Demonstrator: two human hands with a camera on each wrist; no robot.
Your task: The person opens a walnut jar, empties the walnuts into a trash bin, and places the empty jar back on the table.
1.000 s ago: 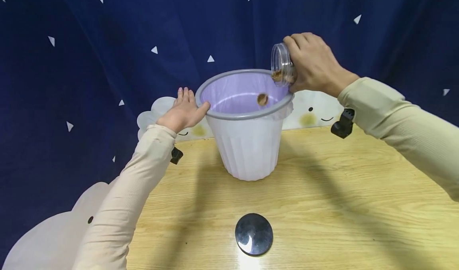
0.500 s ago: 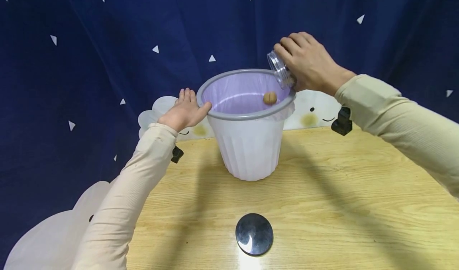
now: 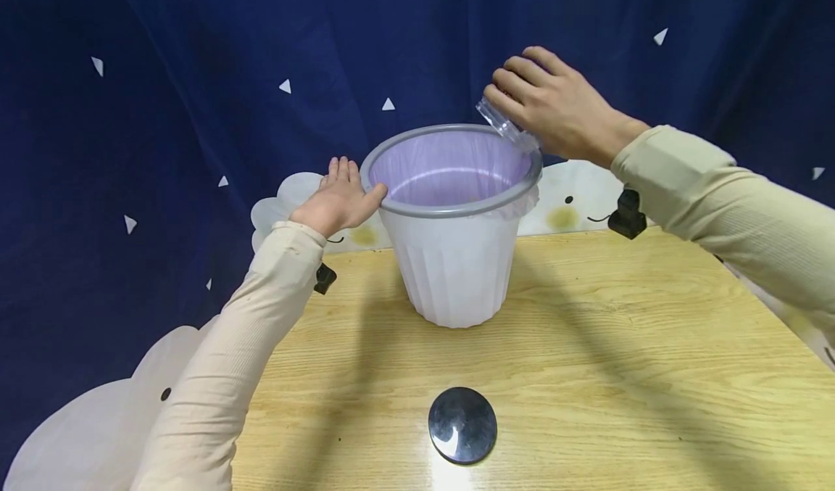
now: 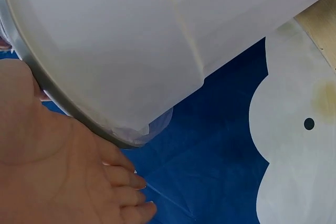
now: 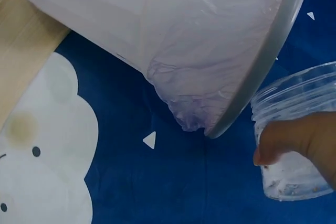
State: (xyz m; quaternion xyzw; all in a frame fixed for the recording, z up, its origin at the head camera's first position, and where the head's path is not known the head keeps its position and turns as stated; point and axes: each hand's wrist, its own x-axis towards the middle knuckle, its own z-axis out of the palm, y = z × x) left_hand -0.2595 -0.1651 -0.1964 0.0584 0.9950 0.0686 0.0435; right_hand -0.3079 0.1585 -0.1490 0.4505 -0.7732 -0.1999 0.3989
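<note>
A white ribbed wastebasket (image 3: 450,273) stands upright with a grey rim and a lilac bag lining it. My right hand (image 3: 554,106) grips a clear plastic jar (image 3: 505,125) at the right of the rim, tipped with its mouth down toward the basket's opening. In the right wrist view, the thumb lies across the side of the jar (image 5: 294,182), with small specks near its bottom. My left hand (image 3: 341,199) rests against the left of the rim, fingers straight and thumb at the edge. The left wrist view shows its palm beside the grey rim (image 4: 58,95).
A round, glossy black lid (image 3: 462,426) lies on the wooden table (image 3: 620,317) in front of the basket. Behind hangs a dark blue curtain (image 3: 339,41) with white triangles, and white cloud shapes (image 3: 574,194) run along the table's back edge.
My right hand has tipped the jar further over and shifted slightly left. A brown lump seen dropping at the basket's opening is no longer visible. The left hand stays at the rim.
</note>
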